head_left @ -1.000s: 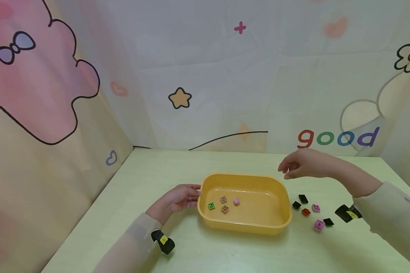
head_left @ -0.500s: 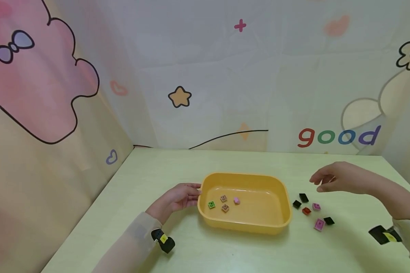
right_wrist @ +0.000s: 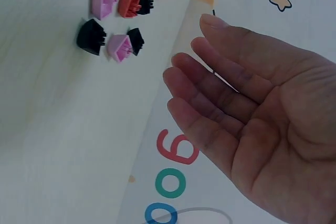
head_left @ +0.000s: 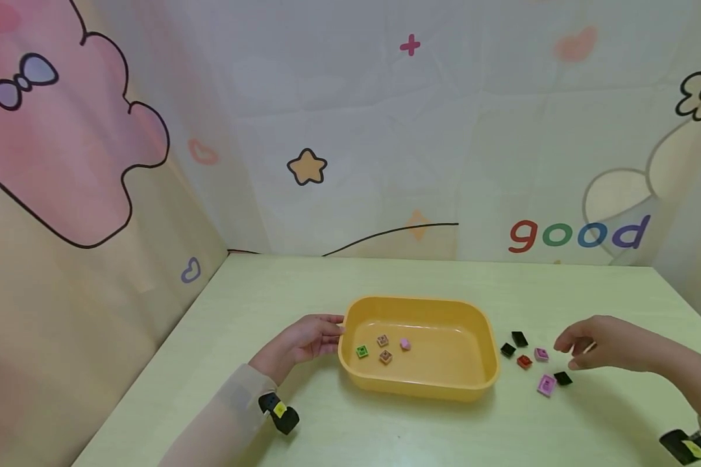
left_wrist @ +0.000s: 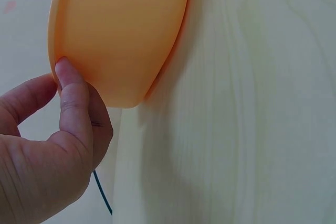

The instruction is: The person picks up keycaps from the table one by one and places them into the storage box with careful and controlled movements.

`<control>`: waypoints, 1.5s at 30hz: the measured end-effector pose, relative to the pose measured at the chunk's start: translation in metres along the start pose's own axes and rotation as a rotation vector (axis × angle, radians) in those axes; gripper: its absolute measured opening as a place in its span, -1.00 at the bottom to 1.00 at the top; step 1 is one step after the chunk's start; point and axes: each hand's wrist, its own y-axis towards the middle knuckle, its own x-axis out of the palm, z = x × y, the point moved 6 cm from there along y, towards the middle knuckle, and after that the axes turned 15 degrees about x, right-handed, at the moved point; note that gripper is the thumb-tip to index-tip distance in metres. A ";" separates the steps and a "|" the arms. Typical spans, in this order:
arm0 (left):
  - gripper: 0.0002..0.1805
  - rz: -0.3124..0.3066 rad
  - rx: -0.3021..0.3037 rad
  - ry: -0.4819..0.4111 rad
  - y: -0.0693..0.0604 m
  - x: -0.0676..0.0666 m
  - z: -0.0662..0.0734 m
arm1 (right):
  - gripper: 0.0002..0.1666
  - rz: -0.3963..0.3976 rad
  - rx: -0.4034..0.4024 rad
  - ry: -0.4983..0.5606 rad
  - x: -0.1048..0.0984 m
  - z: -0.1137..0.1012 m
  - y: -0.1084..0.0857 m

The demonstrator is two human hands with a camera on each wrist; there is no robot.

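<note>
My left hand (head_left: pixel 311 340) pinches the left rim of a yellow plastic bin (head_left: pixel 417 389); the left wrist view has the thumb and fingers on either side of that rim. Inside the bin lie a green keycap (head_left: pixel 361 351), two tan keycaps and a pink keycap (head_left: pixel 405 344). Over the table to the right, my right hand (head_left: pixel 616 344) hovers with loosely bent fingers and nothing in its grasp. Close to its fingertips are a small pink keycap (head_left: pixel 541 354), a longer pink keycap (head_left: pixel 546 385) and a black keycap (head_left: pixel 563 378). A red keycap (head_left: pixel 524 362) sits nearer the bin.
Two more black keycaps lie beside the bin's right wall, one of them farther back (head_left: pixel 519 338). The pale wooden table (head_left: pixel 280 285) meets a printed curtain (head_left: pixel 350 130) behind and at the sides. Each wrist wears a black strap.
From above the bin's back right corner, my right hand has moved right and down toward the loose keycaps. My left hand and the bin have stayed in place.
</note>
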 end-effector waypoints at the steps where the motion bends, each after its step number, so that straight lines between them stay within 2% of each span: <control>1: -0.47 0.001 -0.001 -0.001 0.000 0.000 0.000 | -0.66 0.000 0.002 0.008 0.003 0.003 0.000; 10: -0.50 0.017 -0.003 0.003 0.001 0.000 0.001 | -0.60 -0.011 0.021 0.035 0.025 0.020 0.004; 26: -0.51 0.031 -0.011 0.007 0.001 -0.002 -0.001 | -0.62 -0.020 0.002 0.061 0.042 0.034 0.013; 36: -0.51 0.033 -0.017 0.009 0.000 -0.003 -0.002 | -0.65 -0.004 -0.038 0.048 0.043 0.030 0.013; 45: -0.49 0.021 -0.003 -0.014 0.000 -0.001 -0.003 | -0.77 0.020 -0.044 0.012 0.043 0.023 0.013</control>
